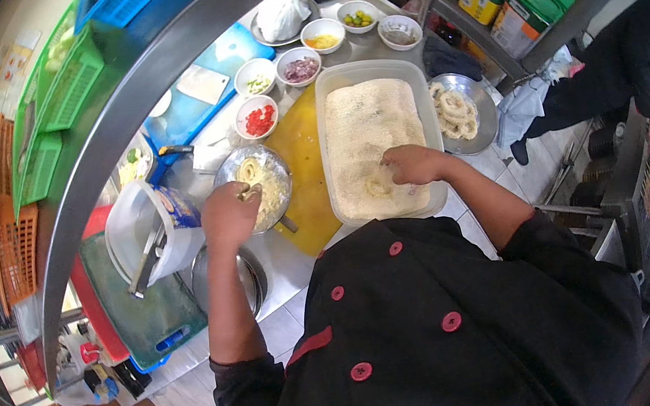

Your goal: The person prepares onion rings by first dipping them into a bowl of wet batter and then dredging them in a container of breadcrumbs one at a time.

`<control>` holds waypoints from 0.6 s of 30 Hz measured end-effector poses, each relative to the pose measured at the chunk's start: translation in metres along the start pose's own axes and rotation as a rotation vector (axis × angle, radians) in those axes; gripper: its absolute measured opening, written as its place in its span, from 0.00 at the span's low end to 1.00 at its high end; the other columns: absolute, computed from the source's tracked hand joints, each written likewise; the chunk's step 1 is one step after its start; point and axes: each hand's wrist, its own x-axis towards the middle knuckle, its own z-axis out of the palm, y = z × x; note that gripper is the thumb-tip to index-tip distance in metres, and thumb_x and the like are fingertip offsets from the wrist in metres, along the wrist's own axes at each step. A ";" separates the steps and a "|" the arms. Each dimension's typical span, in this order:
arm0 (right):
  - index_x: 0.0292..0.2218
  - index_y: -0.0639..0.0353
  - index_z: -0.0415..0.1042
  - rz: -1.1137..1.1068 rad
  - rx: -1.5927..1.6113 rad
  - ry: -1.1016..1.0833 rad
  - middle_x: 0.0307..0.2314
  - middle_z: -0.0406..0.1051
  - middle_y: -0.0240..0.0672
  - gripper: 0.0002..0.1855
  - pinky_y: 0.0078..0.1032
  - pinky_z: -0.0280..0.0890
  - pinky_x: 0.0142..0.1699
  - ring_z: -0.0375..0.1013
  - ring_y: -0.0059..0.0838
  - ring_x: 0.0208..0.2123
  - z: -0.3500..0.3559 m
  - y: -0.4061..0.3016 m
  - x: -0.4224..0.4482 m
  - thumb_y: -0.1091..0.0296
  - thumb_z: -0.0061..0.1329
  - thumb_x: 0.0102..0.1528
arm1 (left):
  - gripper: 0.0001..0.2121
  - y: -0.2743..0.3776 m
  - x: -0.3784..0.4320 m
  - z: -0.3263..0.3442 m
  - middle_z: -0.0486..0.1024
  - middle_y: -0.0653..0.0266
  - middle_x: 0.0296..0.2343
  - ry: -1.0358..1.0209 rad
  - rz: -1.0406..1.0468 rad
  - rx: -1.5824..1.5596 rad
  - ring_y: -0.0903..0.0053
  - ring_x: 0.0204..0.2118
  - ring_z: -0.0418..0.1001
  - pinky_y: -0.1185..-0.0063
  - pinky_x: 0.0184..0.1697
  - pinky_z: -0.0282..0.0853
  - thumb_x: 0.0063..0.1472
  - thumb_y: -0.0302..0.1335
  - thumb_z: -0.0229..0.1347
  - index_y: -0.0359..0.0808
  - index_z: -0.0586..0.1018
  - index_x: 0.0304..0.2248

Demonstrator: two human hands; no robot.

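My left hand [233,213] hangs over the near left rim of a metal bowl [281,168], its fingers curled and smeared with batter. Inside the bowl, pale rings [248,169] lie in the batter. Whether those fingers grip anything is hard to see. My right hand [416,164] reaches into a clear plastic tub [429,107] of breadcrumbs [368,109], fingertips down at the crumbs. Just left of and below these fingertips, a ring [378,188] shows partly covered by crumbs. Several crumb-coated rings [454,113] are heaped on a metal plate [479,128] right of the tub.
A yellow cutting board [305,174] lies between bowl and tub. Small bowls of chopped red pepper [259,121], purple onion [300,70] and other ingredients stand behind. Left are a plastic container [142,229] and green board [132,292]. A steel shelf [99,104] arches overhead. Another person's leg [582,79] is at right.
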 end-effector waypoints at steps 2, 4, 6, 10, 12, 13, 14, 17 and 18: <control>0.50 0.66 0.71 0.062 0.109 -0.081 0.42 0.73 0.54 0.28 0.37 0.65 0.52 0.72 0.46 0.47 -0.022 -0.040 -0.014 0.68 0.50 0.46 | 0.17 -0.029 -0.014 -0.006 0.79 0.49 0.33 -0.052 -0.093 -0.078 0.53 0.38 0.76 0.62 0.42 0.70 0.54 0.42 0.58 0.36 0.83 0.33; 0.52 0.63 0.70 -0.217 -0.017 0.083 0.46 0.69 0.55 0.31 0.39 0.63 0.55 0.70 0.49 0.48 0.002 -0.016 -0.009 0.66 0.54 0.45 | 0.17 -0.054 -0.018 -0.009 0.79 0.49 0.32 -0.007 -0.110 -0.083 0.52 0.38 0.76 0.62 0.41 0.70 0.55 0.43 0.58 0.35 0.83 0.33; 0.52 0.61 0.69 -0.239 -0.202 0.082 0.48 0.66 0.56 0.32 0.40 0.63 0.56 0.69 0.51 0.48 0.020 -0.029 -0.015 0.65 0.55 0.45 | 0.19 -0.071 -0.023 -0.012 0.78 0.47 0.30 0.041 -0.155 -0.063 0.52 0.36 0.76 0.63 0.40 0.70 0.55 0.44 0.57 0.35 0.82 0.33; 0.52 0.59 0.69 -0.184 -0.387 0.044 0.50 0.62 0.55 0.30 0.41 0.65 0.54 0.68 0.54 0.48 0.045 -0.035 -0.014 0.67 0.55 0.46 | 0.18 -0.090 -0.019 -0.005 0.78 0.46 0.29 0.048 -0.167 -0.121 0.51 0.35 0.76 0.62 0.38 0.69 0.55 0.44 0.57 0.33 0.82 0.29; 0.50 0.60 0.69 0.067 -0.345 0.074 0.46 0.65 0.53 0.26 0.43 0.66 0.52 0.69 0.51 0.48 0.048 -0.027 -0.004 0.70 0.53 0.48 | 0.18 -0.094 -0.010 0.006 0.78 0.46 0.30 -0.014 -0.197 -0.090 0.51 0.35 0.76 0.61 0.39 0.70 0.55 0.43 0.56 0.34 0.82 0.28; 0.50 0.60 0.69 0.050 -0.356 0.072 0.46 0.65 0.53 0.26 0.43 0.66 0.52 0.69 0.51 0.48 0.045 -0.024 0.001 0.70 0.53 0.48 | 0.17 -0.097 -0.006 0.013 0.78 0.46 0.30 -0.086 -0.208 -0.057 0.50 0.35 0.76 0.61 0.39 0.70 0.55 0.43 0.56 0.34 0.82 0.28; 0.50 0.61 0.68 0.071 -0.298 0.142 0.45 0.66 0.53 0.26 0.42 0.66 0.52 0.69 0.51 0.48 0.042 -0.021 0.007 0.70 0.53 0.48 | 0.17 -0.097 -0.002 0.021 0.78 0.46 0.30 -0.072 -0.219 -0.058 0.50 0.35 0.76 0.61 0.39 0.70 0.55 0.43 0.56 0.34 0.82 0.28; 0.51 0.63 0.68 -0.065 -0.157 0.290 0.46 0.68 0.54 0.27 0.41 0.64 0.55 0.69 0.51 0.48 0.031 -0.022 0.009 0.69 0.54 0.49 | 0.15 -0.091 0.006 0.053 0.79 0.51 0.33 -0.159 -0.109 0.121 0.55 0.39 0.77 0.64 0.43 0.71 0.56 0.42 0.56 0.40 0.83 0.34; 0.51 0.64 0.68 -0.080 -0.034 0.256 0.47 0.67 0.54 0.28 0.41 0.63 0.56 0.69 0.50 0.48 0.019 -0.037 0.001 0.66 0.56 0.49 | 0.15 -0.083 0.007 0.063 0.79 0.52 0.35 -0.177 -0.143 0.129 0.56 0.40 0.77 0.64 0.44 0.71 0.55 0.42 0.56 0.42 0.83 0.37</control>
